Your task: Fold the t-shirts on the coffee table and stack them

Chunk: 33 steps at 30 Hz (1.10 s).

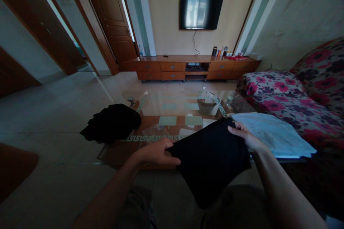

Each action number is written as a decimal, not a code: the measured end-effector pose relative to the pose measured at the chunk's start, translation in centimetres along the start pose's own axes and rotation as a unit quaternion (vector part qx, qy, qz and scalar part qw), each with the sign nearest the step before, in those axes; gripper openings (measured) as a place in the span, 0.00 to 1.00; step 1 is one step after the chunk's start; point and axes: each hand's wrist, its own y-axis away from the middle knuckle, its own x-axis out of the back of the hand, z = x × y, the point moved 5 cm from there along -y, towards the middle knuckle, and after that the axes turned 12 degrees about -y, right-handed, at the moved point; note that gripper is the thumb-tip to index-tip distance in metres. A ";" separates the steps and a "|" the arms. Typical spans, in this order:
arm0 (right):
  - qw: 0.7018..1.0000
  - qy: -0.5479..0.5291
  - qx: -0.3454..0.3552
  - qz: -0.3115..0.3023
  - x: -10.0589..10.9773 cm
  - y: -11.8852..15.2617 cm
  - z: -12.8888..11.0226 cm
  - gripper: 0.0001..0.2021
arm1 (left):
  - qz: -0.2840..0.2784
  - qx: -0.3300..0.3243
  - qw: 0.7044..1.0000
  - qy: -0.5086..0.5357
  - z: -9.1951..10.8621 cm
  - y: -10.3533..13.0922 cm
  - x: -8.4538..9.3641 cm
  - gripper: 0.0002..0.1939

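A piece of black cloth (212,157) hangs between my two hands, stretched flat along its upper edge and drooping towards my knees. My left hand (161,152) pinches its upper left corner, thumb on top. At the upper right corner my right hand (243,134) grips it, with the thumb over the front and the fingers behind. Whether the cloth is a garment, I cannot tell. A crumpled heap of black cloth (111,123) lies on the left end of the glass table (158,96). To the right, close to my right hand, light blue cloth (274,134) lies flat on the table.
Beneath the glass top stands a bin (208,106) with a bag in it, at the far side. The flowered sofa (279,96) borders the table on the right. Against the far wall is a low wooden cabinet (172,67) with bottles on it, below a television (201,12).
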 end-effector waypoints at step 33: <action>0.995 -0.092 -0.003 0.024 -4.4 -1.2 1.6 0.17 | 0.175 0.093 0.862 0.467 -5.9 -1.9 1.1 0.23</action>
